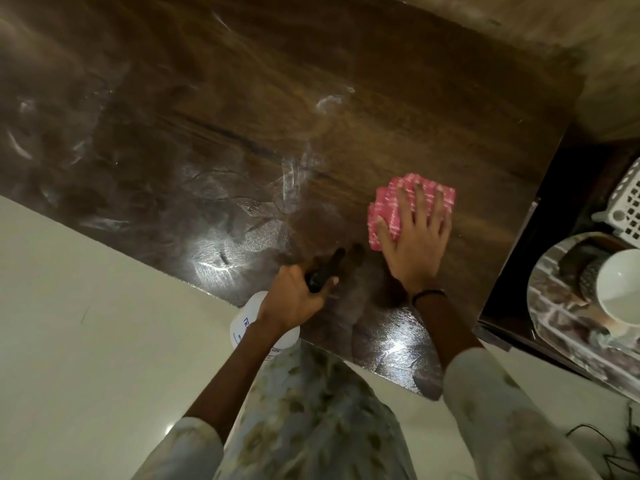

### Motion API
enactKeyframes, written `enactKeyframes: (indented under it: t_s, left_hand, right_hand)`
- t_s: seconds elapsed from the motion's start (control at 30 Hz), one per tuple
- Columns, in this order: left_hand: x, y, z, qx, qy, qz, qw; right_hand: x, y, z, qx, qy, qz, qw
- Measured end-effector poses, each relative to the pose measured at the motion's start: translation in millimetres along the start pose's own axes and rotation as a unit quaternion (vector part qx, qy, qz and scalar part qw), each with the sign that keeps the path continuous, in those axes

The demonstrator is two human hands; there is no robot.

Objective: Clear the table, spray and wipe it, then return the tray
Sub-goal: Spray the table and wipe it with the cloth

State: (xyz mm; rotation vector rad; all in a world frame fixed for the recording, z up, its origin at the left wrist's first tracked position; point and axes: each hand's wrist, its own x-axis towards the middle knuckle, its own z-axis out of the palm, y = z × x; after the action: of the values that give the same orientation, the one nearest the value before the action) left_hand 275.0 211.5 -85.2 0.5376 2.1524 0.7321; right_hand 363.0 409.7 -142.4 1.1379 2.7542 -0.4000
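The dark wooden table (263,126) fills the upper view, with wet smears and streaks across its top. My right hand (414,237) lies flat, fingers spread, pressing a folded pink cloth (391,206) onto the table near its right side. My left hand (294,299) grips the black head of a white spray bottle (251,322) at the table's near edge, with the nozzle pointing over the tabletop. The tray (561,306), round with a brick pattern, sits off the table at the right and carries a white bowl (620,289).
A white lattice basket (627,206) stands on the dark surface at the far right, behind the tray. Pale floor tiles (86,323) lie to the left and below the table. Black cables (609,445) trail on the floor at the bottom right.
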Motion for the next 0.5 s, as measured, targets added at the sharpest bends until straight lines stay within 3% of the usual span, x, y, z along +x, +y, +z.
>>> enactKeyframes:
  t_s: [0.17,0.3,0.4,0.5]
  left_hand:
    - [-3.3,-6.6,-15.2,-0.025,0.039,0.016,0.999]
    - [-1.2,-9.4,-19.9,-0.033,0.052,0.005,0.998]
    - [-2.1,-12.3,-22.1,-0.057,0.052,-0.005,0.997]
    - [-2.1,-13.4,-24.3,-0.064,0.06,-0.002,0.996]
  right_hand:
    - [-7.8,-57.9,14.1,-0.002,-0.013,-0.108,0.994]
    - [-55.3,-26.5,14.9,-0.019,-0.027,-0.228,0.973]
    - [-57.5,15.9,10.9,-0.034,-0.03,-0.183,0.982]
    - [-26.3,12.0,3.9,-0.044,-0.022,-0.11,0.993]
